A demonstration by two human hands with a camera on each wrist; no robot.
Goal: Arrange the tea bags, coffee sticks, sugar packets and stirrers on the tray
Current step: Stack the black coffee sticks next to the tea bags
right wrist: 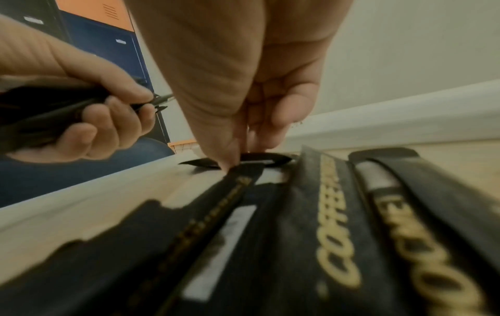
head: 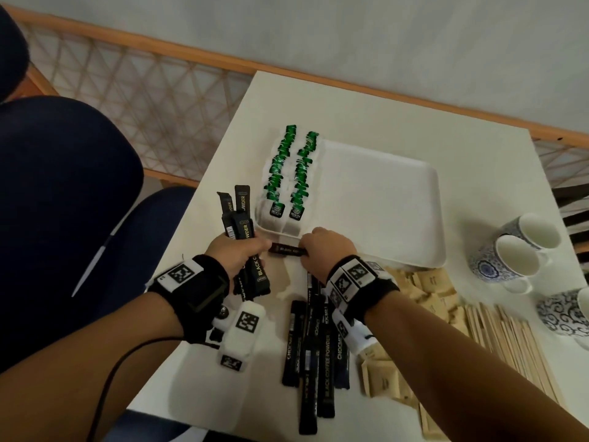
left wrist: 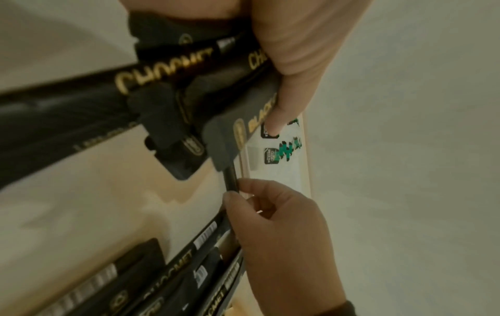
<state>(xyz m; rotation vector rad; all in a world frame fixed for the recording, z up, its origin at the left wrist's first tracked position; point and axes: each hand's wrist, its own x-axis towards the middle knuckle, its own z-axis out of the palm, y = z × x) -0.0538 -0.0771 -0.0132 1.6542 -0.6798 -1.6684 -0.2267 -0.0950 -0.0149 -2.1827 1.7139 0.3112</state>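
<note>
Here, in the head view, the left hand (head: 234,253) left of centre is closed round a bundle of black coffee sticks (head: 239,218) that fan upward beside the tray. The right hand (head: 325,250) at centre pinches the end of one more stick (head: 287,250), lying crosswise just before the white tray (head: 398,199). The tray holds two rows of green tea bags (head: 288,173) along its left side; the rest of it is bare. More loose sticks (head: 314,355) lie on the worktop (head: 414,113) in the lower middle, with brown sugar packets (head: 433,288) and wooden stirrers (head: 510,339) to the lower right, and cups (head: 510,250) at the right edge.

In the left wrist view the bundle crosses from the left under the thumb at the top, and the other hand's fingertips (left wrist: 235,198) meet on the single stick's narrow end at centre.

In the right wrist view the fingers (right wrist: 230,147) come down on a stick end at centre; it is blurred, so the pinch seems closed.

The sticks look light, slim, slick and bendable; a bundle likely slides apart unless held across its middle.
</note>
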